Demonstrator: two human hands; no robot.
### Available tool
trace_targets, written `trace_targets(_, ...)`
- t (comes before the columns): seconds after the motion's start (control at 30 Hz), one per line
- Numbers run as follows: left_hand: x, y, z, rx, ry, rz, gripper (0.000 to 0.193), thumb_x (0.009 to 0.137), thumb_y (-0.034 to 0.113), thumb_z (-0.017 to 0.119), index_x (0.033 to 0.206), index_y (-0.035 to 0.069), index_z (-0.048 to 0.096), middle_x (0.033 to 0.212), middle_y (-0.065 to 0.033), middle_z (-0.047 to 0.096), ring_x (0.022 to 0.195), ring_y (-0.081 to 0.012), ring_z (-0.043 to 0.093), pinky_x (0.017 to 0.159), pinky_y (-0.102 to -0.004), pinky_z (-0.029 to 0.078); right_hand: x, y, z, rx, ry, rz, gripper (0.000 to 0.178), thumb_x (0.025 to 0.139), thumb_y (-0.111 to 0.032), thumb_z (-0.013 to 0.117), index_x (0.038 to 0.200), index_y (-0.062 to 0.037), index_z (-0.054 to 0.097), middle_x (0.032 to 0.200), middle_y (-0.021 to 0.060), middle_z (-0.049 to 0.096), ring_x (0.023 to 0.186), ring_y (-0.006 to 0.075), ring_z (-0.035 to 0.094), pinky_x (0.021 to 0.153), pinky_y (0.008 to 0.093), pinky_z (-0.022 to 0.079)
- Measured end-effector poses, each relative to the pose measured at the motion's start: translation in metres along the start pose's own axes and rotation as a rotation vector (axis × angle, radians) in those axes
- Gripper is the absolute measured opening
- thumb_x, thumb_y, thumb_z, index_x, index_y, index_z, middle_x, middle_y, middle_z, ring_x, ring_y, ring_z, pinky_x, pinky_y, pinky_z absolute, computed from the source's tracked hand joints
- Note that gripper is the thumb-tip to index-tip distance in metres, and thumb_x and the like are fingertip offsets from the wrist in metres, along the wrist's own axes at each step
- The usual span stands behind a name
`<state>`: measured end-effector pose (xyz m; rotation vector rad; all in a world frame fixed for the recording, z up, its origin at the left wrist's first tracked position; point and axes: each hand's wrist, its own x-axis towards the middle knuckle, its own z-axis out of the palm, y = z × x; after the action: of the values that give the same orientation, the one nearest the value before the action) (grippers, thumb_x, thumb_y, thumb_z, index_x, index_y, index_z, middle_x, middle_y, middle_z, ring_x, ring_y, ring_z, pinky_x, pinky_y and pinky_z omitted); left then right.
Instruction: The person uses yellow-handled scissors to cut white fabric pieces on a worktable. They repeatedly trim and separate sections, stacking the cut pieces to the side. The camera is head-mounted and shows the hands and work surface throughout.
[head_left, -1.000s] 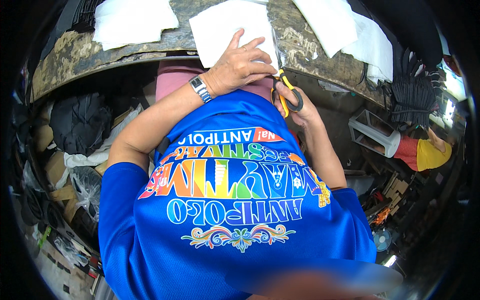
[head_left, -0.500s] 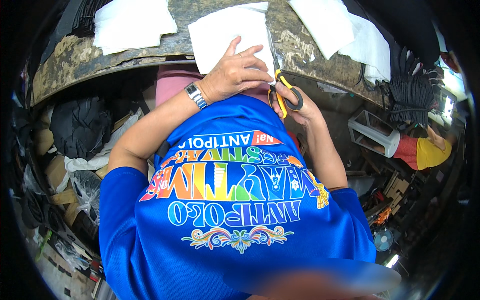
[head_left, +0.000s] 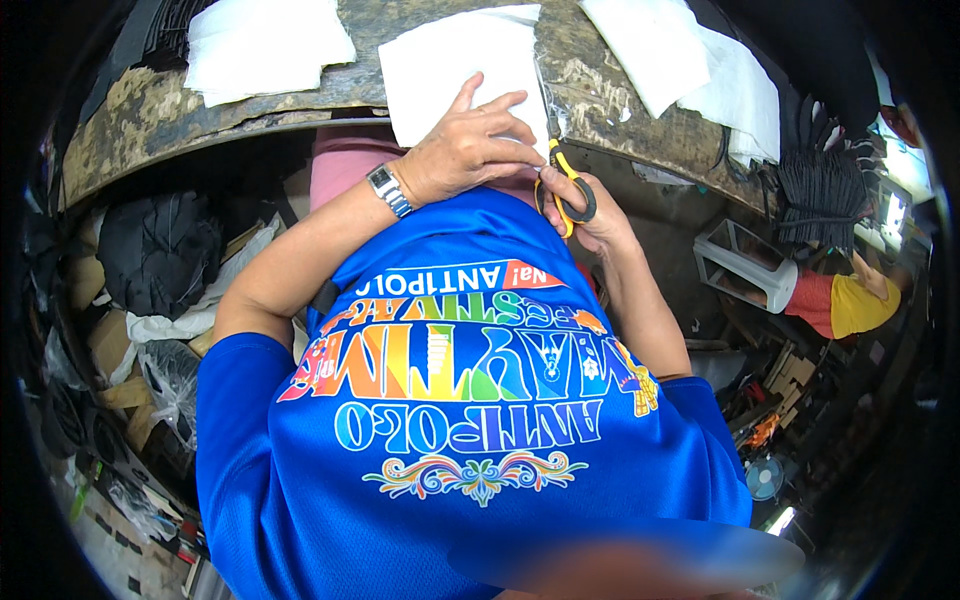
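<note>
A stack of white sheets (head_left: pixel 455 65), fabric or paper, lies at the front edge of the worktable, its lower edge overhanging. Across its near right part rests my left hand (head_left: pixel 465 145), fingers spread and stretched out; the thumb is hidden. My right hand (head_left: pixel 597 220) is closed round scissors (head_left: pixel 560 165) with yellow and black handles. Their dark blades point away from me along the stack's right edge, handles close together. The fingertips of both hands nearly meet beside the scissors' pivot.
The worn wooden table (head_left: pixel 340 95) also carries white sheets on the left (head_left: pixel 265 50) and white sheets on the right (head_left: pixel 650 50). Bundled black strips (head_left: pixel 822 195) hang at its right end. Black material (head_left: pixel 160 250) is heaped at left. Another person in a yellow top (head_left: pixel 865 300) is at far right.
The scissors' handles have come closer together in my right hand, which has shifted slightly left. My left hand and the white sheets stay almost in place.
</note>
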<state>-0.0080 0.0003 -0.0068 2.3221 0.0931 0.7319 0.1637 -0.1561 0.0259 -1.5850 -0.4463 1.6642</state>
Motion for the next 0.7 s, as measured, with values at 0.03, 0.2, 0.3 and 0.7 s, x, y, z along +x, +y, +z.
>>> trace_targets(0.03,0.000,0.000,-0.001,-0.004,-0.002,0.002,0.029,0.075,0.016,0.077,0.102,0.026,0.073,0.106,0.0020,0.067,0.132,-0.0281,0.047,0.112,-0.0642,0.019,0.000,-0.002,-0.001,-0.004,-0.003,0.023,0.046,0.089,-0.048,0.066,0.073,-0.0057,0.058,0.057,0.0048,0.055,0.045,0.0107,0.050,0.042,0.0220,0.039)
trace_targets(0.2,-0.001,0.004,-0.002,-0.044,-0.047,0.011,0.027,0.077,0.018,0.077,0.101,0.027,0.074,0.106,0.0020,0.067,0.132,-0.0280,0.047,0.114,-0.0634,0.018,0.003,-0.012,-0.004,0.055,-0.007,0.088,0.048,0.089,-0.054,0.062,0.085,-0.0065,0.059,0.060,0.0060,0.057,0.051,0.0130,0.053,0.049,0.0240,0.042)
trace_targets(0.3,-0.001,0.006,-0.002,-0.057,-0.058,0.020,0.025,0.077,0.018,0.076,0.101,0.027,0.075,0.106,0.0020,0.067,0.132,-0.0279,0.048,0.114,-0.0629,0.017,0.009,-0.014,-0.001,0.087,0.008,0.076,0.055,0.084,-0.056,0.068,0.083,-0.0015,0.061,0.062,0.0081,0.059,0.051,0.0134,0.056,0.047,0.0245,0.044)
trace_targets(0.7,0.005,0.009,-0.013,-0.044,-0.153,0.000,0.024,0.079,0.019,0.076,0.103,0.018,0.073,0.107,-0.0013,0.066,0.129,-0.0290,0.051,0.114,-0.0597,0.020,0.008,-0.006,0.004,0.068,0.062,0.050,0.046,0.087,-0.047,0.070,0.077,-0.0037,0.058,0.054,0.0060,0.055,0.043,0.0115,0.048,0.042,0.0229,0.038)
